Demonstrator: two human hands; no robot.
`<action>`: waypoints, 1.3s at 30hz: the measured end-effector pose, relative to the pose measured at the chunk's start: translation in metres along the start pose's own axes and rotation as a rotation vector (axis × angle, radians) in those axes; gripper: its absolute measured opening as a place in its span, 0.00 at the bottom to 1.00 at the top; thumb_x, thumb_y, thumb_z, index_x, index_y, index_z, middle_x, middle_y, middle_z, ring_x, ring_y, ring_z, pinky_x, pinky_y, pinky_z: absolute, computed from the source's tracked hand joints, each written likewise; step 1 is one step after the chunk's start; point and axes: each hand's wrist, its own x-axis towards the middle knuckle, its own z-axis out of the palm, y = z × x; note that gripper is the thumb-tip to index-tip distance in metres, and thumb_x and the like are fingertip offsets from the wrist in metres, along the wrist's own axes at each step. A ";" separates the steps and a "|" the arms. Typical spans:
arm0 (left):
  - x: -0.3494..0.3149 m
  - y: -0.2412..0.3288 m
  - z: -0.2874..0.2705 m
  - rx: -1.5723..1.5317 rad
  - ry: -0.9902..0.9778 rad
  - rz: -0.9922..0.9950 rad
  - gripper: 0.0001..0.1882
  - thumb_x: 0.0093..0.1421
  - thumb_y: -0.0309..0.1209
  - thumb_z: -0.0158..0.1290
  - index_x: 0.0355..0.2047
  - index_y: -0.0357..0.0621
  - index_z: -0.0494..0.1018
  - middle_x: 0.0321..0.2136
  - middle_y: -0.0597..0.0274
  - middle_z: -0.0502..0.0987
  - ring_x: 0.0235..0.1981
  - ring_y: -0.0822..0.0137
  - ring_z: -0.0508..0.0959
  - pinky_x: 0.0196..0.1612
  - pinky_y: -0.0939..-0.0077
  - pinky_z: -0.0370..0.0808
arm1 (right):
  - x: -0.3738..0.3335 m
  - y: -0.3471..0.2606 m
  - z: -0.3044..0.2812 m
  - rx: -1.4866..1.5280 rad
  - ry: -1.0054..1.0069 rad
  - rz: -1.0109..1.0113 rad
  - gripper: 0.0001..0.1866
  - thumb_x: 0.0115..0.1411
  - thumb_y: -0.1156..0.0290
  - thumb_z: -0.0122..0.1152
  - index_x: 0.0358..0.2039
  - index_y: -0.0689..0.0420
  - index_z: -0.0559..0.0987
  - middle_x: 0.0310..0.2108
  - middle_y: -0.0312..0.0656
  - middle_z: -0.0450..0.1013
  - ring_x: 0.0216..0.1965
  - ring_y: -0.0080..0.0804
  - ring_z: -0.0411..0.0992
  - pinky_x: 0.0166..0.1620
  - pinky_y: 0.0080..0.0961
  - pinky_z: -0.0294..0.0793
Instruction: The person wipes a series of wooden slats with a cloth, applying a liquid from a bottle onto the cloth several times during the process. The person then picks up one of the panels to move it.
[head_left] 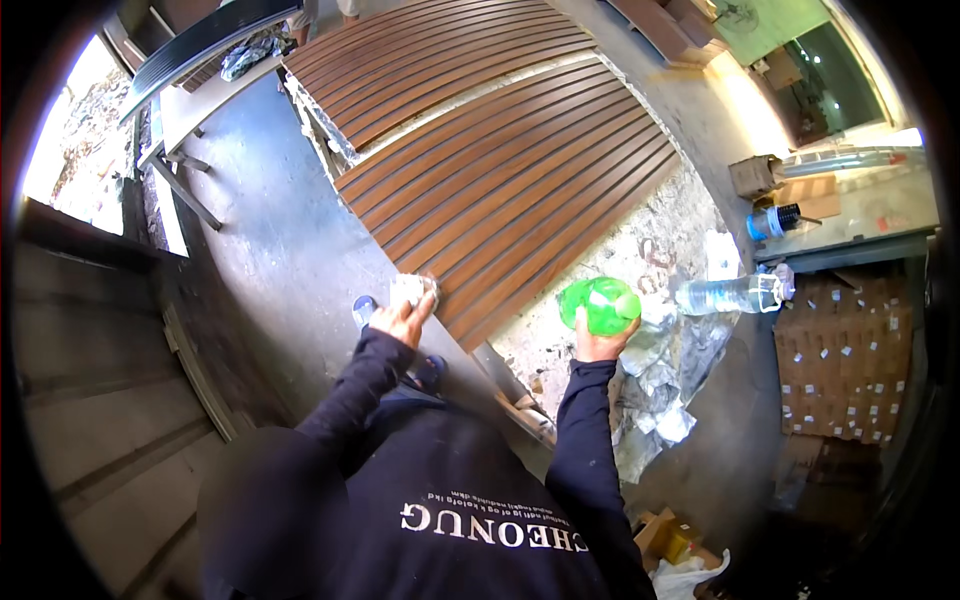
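My left hand (401,322) is closed on a crumpled white cloth (412,288), just off the near left edge of a brown slatted wood panel (510,190). Dark grooves run along the panel's length. My right hand (598,345) grips a bright green plastic bottle (588,300), its rounded green top toward me, over the stained white tabletop (545,350). A second slatted panel (430,60) lies beyond the first.
Right of the green bottle lies a large clear bottle (728,295), near crumpled white sheeting (660,380). Stacked brown boards (845,350) stand at the right. A bench (215,95) with a dark panel (200,45) stands at the far left.
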 end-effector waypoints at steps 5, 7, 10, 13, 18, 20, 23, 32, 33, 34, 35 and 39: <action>0.008 0.011 -0.029 -0.053 -0.075 -0.024 0.26 0.52 0.26 0.46 0.53 0.54 0.66 0.31 0.58 0.70 0.31 0.59 0.75 0.34 0.66 0.70 | -0.035 -0.019 0.011 0.119 0.100 0.115 0.48 0.40 0.77 0.67 0.60 0.60 0.50 0.55 0.55 0.56 0.54 0.46 0.61 0.57 0.37 0.60; 0.023 0.011 -0.030 -0.047 -0.030 -0.017 0.24 0.53 0.25 0.45 0.52 0.53 0.67 0.31 0.59 0.71 0.31 0.59 0.75 0.34 0.65 0.70 | -0.059 -0.017 0.016 0.093 0.192 0.037 0.42 0.45 0.77 0.62 0.58 0.63 0.51 0.53 0.55 0.57 0.54 0.45 0.59 0.58 0.39 0.57; 0.012 0.010 -0.024 -0.052 -0.009 0.044 0.23 0.52 0.25 0.46 0.51 0.53 0.68 0.29 0.60 0.71 0.31 0.59 0.75 0.33 0.66 0.70 | -0.116 -0.048 0.029 0.088 -0.043 0.062 0.30 0.47 0.69 0.63 0.50 0.61 0.63 0.44 0.43 0.63 0.48 0.36 0.63 0.50 0.30 0.63; -0.004 0.009 -0.033 -0.056 -0.014 0.070 0.21 0.50 0.25 0.49 0.47 0.52 0.71 0.28 0.59 0.70 0.29 0.58 0.75 0.31 0.66 0.70 | -0.091 -0.061 0.046 0.078 -0.255 -0.136 0.24 0.48 0.74 0.61 0.47 0.63 0.67 0.44 0.49 0.66 0.47 0.42 0.66 0.51 0.34 0.66; 0.014 0.013 -0.074 -0.164 0.197 -0.058 0.23 0.45 0.24 0.53 0.44 0.51 0.74 0.24 0.57 0.68 0.24 0.55 0.71 0.29 0.66 0.68 | -0.023 -0.048 0.077 0.017 -0.395 -0.351 0.26 0.49 0.70 0.60 0.49 0.60 0.67 0.53 0.53 0.61 0.57 0.53 0.58 0.58 0.42 0.59; 0.035 0.023 -0.078 -0.186 0.318 0.021 0.21 0.43 0.23 0.54 0.41 0.50 0.75 0.24 0.59 0.68 0.24 0.56 0.71 0.28 0.66 0.67 | -0.013 -0.033 0.084 -0.065 -0.451 -0.400 0.29 0.49 0.70 0.60 0.53 0.57 0.64 0.58 0.53 0.55 0.61 0.56 0.51 0.60 0.46 0.54; 0.019 0.000 -0.019 -0.177 0.177 0.142 0.18 0.44 0.22 0.53 0.38 0.51 0.73 0.24 0.61 0.69 0.25 0.58 0.72 0.29 0.68 0.67 | -0.013 -0.026 0.092 -0.173 -0.463 -0.435 0.32 0.48 0.64 0.61 0.53 0.56 0.64 0.59 0.52 0.54 0.61 0.56 0.50 0.61 0.49 0.52; 0.062 0.019 -0.009 -0.187 0.053 -0.044 0.11 0.50 0.27 0.50 0.35 0.50 0.73 0.31 0.55 0.74 0.30 0.51 0.75 0.33 0.60 0.72 | -0.013 -0.010 0.102 -0.142 -0.361 -0.446 0.32 0.43 0.62 0.61 0.51 0.58 0.68 0.56 0.55 0.57 0.60 0.62 0.51 0.61 0.52 0.52; 0.061 0.019 0.005 -0.216 0.196 0.037 0.09 0.50 0.28 0.50 0.33 0.51 0.74 0.30 0.54 0.74 0.26 0.50 0.75 0.30 0.58 0.72 | -0.013 -0.004 0.096 -0.133 -0.363 -0.403 0.32 0.44 0.61 0.61 0.51 0.58 0.68 0.57 0.55 0.57 0.60 0.62 0.51 0.61 0.51 0.52; 0.054 0.017 0.013 -0.204 0.148 0.026 0.07 0.50 0.28 0.50 0.31 0.51 0.74 0.28 0.55 0.74 0.26 0.51 0.75 0.29 0.56 0.72 | -0.013 0.000 0.089 -0.150 -0.376 -0.379 0.32 0.45 0.60 0.61 0.51 0.59 0.68 0.58 0.55 0.56 0.61 0.61 0.50 0.61 0.51 0.52; 0.047 0.017 0.007 -0.225 0.100 0.059 0.06 0.51 0.29 0.50 0.30 0.53 0.73 0.27 0.58 0.75 0.25 0.53 0.74 0.27 0.58 0.70 | -0.010 -0.007 0.078 -0.163 -0.396 -0.323 0.31 0.46 0.62 0.60 0.51 0.58 0.68 0.60 0.55 0.55 0.63 0.61 0.48 0.62 0.50 0.49; 0.049 0.004 0.000 -0.177 -0.076 -0.088 0.07 0.53 0.30 0.48 0.32 0.53 0.74 0.30 0.58 0.76 0.32 0.54 0.76 0.35 0.59 0.70 | -0.002 -0.022 0.084 -0.130 -0.274 -0.298 0.31 0.50 0.58 0.60 0.52 0.56 0.67 0.62 0.55 0.51 0.63 0.62 0.45 0.63 0.48 0.49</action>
